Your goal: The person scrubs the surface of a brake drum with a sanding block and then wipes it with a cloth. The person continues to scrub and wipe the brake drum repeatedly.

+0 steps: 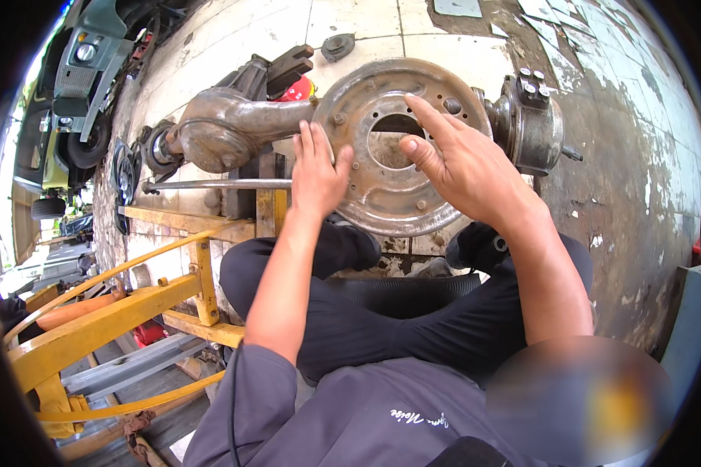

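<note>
A round, worn brown-grey metal brake backing plate (382, 204) faces me, with a large centre hole and several small holes. Flat against its left rim lies my left hand (319, 175), fingers stretched and thumb apart. My right hand (475, 171) reaches over the plate's right side, with its thumb and forefinger spread beside the centre hole. Neither hand shows anything in its grasp. Whether the right fingertips touch the plate I cannot tell. Left of the plate is a heavy axle housing (218, 128); a grey cylindrical metal unit (539, 128) with a short shaft sits to its right.
A steel rod (226, 185) runs below the housing. Yellow metal frames (109, 319) stand at my left. A small round metal part (337, 48) lies on the tiled floor beyond, and a red object (296, 89) shows behind the housing. A vehicle (86, 93) is at the far left.
</note>
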Demonstrator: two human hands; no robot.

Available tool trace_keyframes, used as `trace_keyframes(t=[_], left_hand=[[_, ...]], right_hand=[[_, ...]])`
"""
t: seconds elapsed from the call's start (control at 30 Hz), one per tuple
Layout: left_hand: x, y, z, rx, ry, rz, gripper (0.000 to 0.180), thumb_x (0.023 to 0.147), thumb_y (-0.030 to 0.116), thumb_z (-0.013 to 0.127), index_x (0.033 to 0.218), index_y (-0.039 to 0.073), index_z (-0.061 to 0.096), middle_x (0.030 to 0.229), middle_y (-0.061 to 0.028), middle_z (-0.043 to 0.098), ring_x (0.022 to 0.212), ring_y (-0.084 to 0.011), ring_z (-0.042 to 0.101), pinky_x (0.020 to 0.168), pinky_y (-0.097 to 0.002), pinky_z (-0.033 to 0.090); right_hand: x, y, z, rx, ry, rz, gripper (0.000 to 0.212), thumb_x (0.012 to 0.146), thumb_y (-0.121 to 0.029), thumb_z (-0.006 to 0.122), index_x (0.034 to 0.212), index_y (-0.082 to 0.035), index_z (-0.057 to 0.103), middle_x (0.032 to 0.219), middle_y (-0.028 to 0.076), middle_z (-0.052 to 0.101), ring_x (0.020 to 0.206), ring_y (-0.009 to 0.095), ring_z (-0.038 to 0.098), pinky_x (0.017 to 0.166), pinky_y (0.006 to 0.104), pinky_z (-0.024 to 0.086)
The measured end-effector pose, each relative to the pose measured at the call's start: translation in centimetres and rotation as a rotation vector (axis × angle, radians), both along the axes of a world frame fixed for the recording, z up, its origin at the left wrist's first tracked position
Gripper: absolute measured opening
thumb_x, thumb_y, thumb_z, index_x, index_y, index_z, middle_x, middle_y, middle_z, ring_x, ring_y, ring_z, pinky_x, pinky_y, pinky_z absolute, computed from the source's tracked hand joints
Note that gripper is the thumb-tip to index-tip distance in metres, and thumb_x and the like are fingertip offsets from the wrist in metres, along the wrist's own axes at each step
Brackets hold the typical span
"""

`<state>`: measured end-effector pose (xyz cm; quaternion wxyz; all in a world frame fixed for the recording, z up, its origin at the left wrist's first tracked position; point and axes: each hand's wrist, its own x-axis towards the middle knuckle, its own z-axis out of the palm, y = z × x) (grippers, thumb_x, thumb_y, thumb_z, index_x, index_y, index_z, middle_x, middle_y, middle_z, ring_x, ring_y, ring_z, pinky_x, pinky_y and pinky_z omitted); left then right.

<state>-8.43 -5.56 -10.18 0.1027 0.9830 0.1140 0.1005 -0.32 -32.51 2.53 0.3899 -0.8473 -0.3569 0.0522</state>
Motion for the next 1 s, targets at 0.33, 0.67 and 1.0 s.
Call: trace_keyframes(t=[0.33, 0.67, 1.0], left_hand=[[1.5, -0.1, 2.1, -0.331, 0.060, 0.021, 0.081, 0.102, 0.049, 0.048, 0.155, -0.008, 0.024, 0.164, -0.0306, 0.012, 0.152, -0.0458, 0.017, 0.124, -0.0440, 0.018], [-1.4, 3.5, 3.8, -1.399, -0.130, 0.350, 0.044, 0.095, 0.002, 0.046, 0.139, 0.003, 0.041, 0.123, -0.0118, 0.058, 0.107, -0.0199, 0.061, 0.094, -0.0330, 0.050], [-2.1, 3.2, 1.8, -0.884, -0.099, -0.019, 0.053, 0.101, 0.023, 0.062, 0.146, 0.000, 0.047, 0.146, -0.0203, 0.052, 0.136, -0.0263, 0.050, 0.114, -0.0373, 0.038]], right_hand=[[0.1, 0.6, -0.7, -0.050, 0.003, 0.025, 0.064, 0.104, -0.048, 0.048, 0.143, 0.002, 0.045, 0.118, 0.029, 0.065, 0.107, 0.046, 0.063, 0.092, 0.0507, 0.049], [0.4, 0.8, -0.8, -0.049, -0.038, 0.021, 0.069, 0.104, -0.053, 0.044, 0.146, 0.002, 0.043, 0.121, 0.030, 0.064, 0.113, 0.045, 0.061, 0.095, 0.0493, 0.048], [0.4, 0.5, -0.3, -0.067, -0.029, 0.015, 0.068, 0.104, -0.051, 0.045, 0.145, 0.003, 0.044, 0.117, 0.030, 0.065, 0.110, 0.045, 0.062, 0.094, 0.0492, 0.048]])
